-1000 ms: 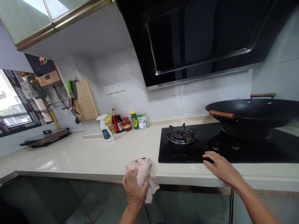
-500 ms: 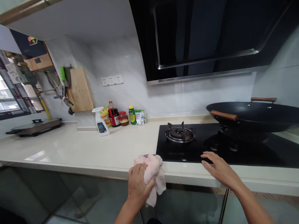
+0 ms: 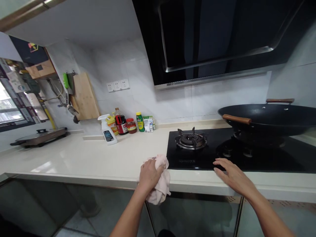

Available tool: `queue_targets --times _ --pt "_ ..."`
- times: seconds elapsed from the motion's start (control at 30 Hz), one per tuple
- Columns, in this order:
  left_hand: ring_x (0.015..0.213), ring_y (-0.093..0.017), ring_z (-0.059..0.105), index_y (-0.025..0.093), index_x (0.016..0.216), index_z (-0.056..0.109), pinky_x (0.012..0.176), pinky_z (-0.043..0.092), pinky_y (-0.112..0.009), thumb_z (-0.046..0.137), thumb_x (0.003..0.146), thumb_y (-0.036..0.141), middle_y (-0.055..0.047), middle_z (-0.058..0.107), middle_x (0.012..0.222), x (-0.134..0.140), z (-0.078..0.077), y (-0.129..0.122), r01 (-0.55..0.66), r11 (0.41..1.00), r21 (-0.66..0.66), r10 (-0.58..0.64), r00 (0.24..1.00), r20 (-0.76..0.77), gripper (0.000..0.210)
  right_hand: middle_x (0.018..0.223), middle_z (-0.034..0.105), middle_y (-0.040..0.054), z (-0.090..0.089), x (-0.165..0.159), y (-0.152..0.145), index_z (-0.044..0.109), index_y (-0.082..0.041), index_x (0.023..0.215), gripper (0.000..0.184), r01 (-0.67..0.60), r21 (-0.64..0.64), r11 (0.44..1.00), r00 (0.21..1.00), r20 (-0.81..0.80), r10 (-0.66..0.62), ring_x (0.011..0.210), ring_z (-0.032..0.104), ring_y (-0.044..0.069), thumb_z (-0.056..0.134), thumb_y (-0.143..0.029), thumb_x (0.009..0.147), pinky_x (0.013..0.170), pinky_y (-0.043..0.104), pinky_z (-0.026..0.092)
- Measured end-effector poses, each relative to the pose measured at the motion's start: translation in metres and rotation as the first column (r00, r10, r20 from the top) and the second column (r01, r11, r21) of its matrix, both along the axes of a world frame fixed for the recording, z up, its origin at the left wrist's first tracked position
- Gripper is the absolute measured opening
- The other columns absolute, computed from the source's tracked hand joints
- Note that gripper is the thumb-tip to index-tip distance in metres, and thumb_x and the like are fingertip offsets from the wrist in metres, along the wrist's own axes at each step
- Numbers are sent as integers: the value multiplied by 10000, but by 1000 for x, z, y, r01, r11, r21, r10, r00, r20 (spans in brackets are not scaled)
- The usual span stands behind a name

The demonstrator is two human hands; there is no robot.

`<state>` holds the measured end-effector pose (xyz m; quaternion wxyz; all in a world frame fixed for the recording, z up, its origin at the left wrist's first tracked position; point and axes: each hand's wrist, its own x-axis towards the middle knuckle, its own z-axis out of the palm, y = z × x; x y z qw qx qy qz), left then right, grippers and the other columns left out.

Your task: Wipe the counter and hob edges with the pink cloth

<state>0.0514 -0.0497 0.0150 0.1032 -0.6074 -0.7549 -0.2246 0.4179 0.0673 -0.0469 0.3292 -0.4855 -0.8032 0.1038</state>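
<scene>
My left hand [image 3: 149,173] grips a crumpled pale pink cloth [image 3: 161,184] at the counter's front edge, just left of the black gas stove [image 3: 187,163]. Part of the cloth lies on the cream countertop [image 3: 81,161] and part hangs over the edge. My right hand [image 3: 233,176] rests near the stove's front rim, fingers apart, with nothing in it. Beyond that hand are the stove's two knobs [image 3: 247,152].
A large black wok [image 3: 276,117] with wooden handles sits on the right burner. The left burner [image 3: 191,140] is bare. At the wall stand a white spray bottle [image 3: 108,133], a dark sauce bottle [image 3: 120,123] and other condiments. A lidded electric pan [image 3: 40,138] stands far left.
My left hand has moved slightly forward and right with the cloth, setting it further onto the countertop. My right hand has stayed in nearly the same place.
</scene>
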Motion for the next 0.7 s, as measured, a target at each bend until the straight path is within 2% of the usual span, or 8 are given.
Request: queue_targets --times 0.23,0.4,0.53,0.7 --pt "1158 -318 684 159 1171 699 1013 466 -432 475 969 444 -177 753 1244 21 0 -2 -9 1000 -20 9 1000 4 415 1451 626 107 -4 0 5 702 -250 1200 478 -15 25 1000 1000 -9 16 1377 559 303 446 -555 934 1211 513 400" --pt "1205 -331 667 149 1237 680 1044 452 -441 429 985 466 -186 730 1306 24 3 -4 12 997 -81 -10 1000 23 477 1477 611 92 -3 -1 0 692 -266 1232 516 8 3 1000 1000 3 -8 1409 532 313 420 -590 936 1206 530 410" --pt "1262 -317 641 146 1302 648 1081 427 -415 391 997 475 -175 697 1375 20 8 7 25 990 -141 -18 998 54 518 1475 613 96 -3 0 -2 697 -263 1231 522 9 9 1000 1000 3 -9 1404 537 320 425 -595 935 1202 543 418" --pt "1334 -298 599 137 1379 602 1121 392 -374 382 990 515 -170 656 1445 12 12 35 6 979 -202 12 996 84 585 1485 609 99 -9 2 1 704 -265 1244 550 5 11 1000 1000 -6 -5 1430 514 332 435 -632 933 1210 566 409"
